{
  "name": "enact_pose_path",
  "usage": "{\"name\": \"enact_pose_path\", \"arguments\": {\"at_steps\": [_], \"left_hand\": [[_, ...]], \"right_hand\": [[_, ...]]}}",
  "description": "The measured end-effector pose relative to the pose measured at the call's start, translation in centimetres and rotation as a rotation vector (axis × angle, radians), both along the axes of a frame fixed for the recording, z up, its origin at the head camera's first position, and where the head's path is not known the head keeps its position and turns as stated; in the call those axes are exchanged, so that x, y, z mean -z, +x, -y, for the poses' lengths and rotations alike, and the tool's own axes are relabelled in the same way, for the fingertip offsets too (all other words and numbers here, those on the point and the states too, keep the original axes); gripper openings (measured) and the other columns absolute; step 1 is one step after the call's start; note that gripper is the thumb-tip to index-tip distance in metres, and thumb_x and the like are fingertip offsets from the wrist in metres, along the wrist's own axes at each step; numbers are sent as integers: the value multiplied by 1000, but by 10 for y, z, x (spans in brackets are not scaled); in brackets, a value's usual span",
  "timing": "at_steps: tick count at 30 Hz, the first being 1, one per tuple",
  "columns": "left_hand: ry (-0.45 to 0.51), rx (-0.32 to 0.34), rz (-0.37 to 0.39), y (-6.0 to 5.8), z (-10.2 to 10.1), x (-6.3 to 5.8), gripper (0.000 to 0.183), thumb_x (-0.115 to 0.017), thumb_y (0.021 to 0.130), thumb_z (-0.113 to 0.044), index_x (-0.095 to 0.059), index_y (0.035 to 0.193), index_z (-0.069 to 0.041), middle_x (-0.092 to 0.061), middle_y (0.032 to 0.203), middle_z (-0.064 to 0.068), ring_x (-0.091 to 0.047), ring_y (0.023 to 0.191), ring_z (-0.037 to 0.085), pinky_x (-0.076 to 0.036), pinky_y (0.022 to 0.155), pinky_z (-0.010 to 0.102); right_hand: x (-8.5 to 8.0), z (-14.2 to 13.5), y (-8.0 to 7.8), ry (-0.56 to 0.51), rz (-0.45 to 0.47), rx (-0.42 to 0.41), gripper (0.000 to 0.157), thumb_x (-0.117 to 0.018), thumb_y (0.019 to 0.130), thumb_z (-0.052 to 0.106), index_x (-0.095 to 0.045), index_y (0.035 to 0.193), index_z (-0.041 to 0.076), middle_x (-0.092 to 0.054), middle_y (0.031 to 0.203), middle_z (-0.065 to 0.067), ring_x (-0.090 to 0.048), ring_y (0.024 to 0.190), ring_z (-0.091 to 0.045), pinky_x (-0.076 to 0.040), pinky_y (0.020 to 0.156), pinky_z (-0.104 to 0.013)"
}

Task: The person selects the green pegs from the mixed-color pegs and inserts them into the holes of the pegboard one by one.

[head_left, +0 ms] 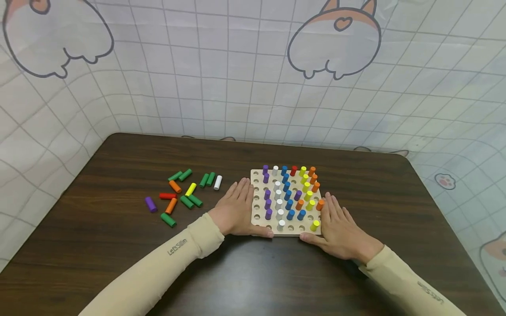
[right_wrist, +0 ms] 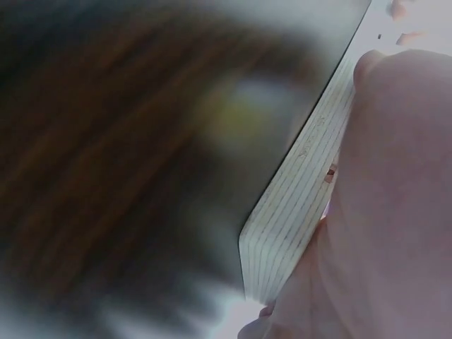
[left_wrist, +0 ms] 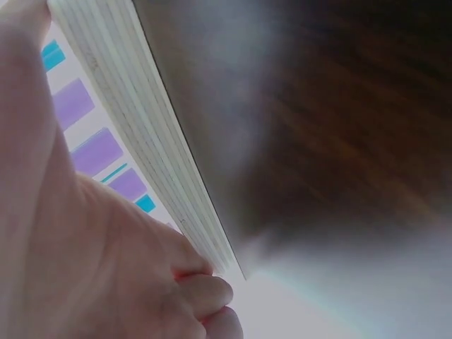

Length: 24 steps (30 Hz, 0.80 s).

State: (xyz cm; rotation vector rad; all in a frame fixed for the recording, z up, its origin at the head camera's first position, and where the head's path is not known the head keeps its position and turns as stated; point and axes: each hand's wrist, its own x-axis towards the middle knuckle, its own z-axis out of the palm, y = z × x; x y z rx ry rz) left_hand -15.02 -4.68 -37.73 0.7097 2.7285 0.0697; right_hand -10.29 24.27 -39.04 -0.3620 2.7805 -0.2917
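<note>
A pale wooden pegboard (head_left: pixel 285 233) lies on the dark table, with columns of purple, white, blue, yellow and orange pegs upright in its holes. One red peg (head_left: pixel 294 170) is in the far row. My left hand (head_left: pixel 235 210) lies along the board's left side, fingers straight and thumb at the near edge. Along the right side lies my right hand (head_left: pixel 343 232), its fingers also straight and thumb by the near right corner. Both wrist views show the layered board edge close to the palm, in the left wrist view (left_wrist: pixel 141 120) and right wrist view (right_wrist: pixel 300 180).
Loose pegs lie left of the board: several green ones (head_left: pixel 168 220), a purple peg (head_left: pixel 150 204), a red peg (head_left: pixel 168 195), a yellow peg (head_left: pixel 191 189), a white peg (head_left: pixel 218 182) and two orange ones (head_left: pixel 171 206). A grid-patterned cloth (head_left: pixel 253 87) hangs behind the table (head_left: pixel 118 245).
</note>
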Motion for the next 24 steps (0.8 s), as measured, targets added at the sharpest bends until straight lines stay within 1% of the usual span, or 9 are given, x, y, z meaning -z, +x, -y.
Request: {"name": "enact_pose_path", "arguments": {"at_steps": [5, 10, 18, 24], "left_hand": [[-4, -11, 12, 1, 10, -1, 132, -55, 78, -91, -16, 164, 1, -9, 174, 20, -7, 165, 35, -11, 135, 48], [1, -4, 20, 0, 19, 0, 132, -56, 79, -91, -16, 164, 2, -10, 174, 20, -8, 164, 36, -11, 135, 49], [12, 5, 39, -3, 36, 1, 132, -58, 78, -89, -16, 164, 1, -10, 175, 18, -7, 165, 35, -14, 134, 51], [7, 22, 45, -3, 45, 2, 133, -58, 78, -90, -15, 165, 0, -10, 175, 18, -7, 165, 35, -12, 135, 51]], "right_hand": [[-1, 8, 0, 0, 15, -16, 123, -49, 92, 80, -6, 161, -12, 0, 171, -32, -5, 160, -52, -14, 125, -74], [-1, 14, 0, 5, 34, -33, 119, -47, 94, 78, -6, 161, -11, 3, 172, -31, -3, 160, -51, -13, 125, -73], [-2, 21, 3, 10, 22, -89, 113, -45, 97, 76, -8, 162, -10, 2, 173, -29, -4, 161, -48, -15, 126, -72], [-2, 22, 7, -11, 16, -114, 116, -44, 95, 79, -9, 162, -8, 2, 174, -25, -4, 162, -46, -14, 125, -73]]}}
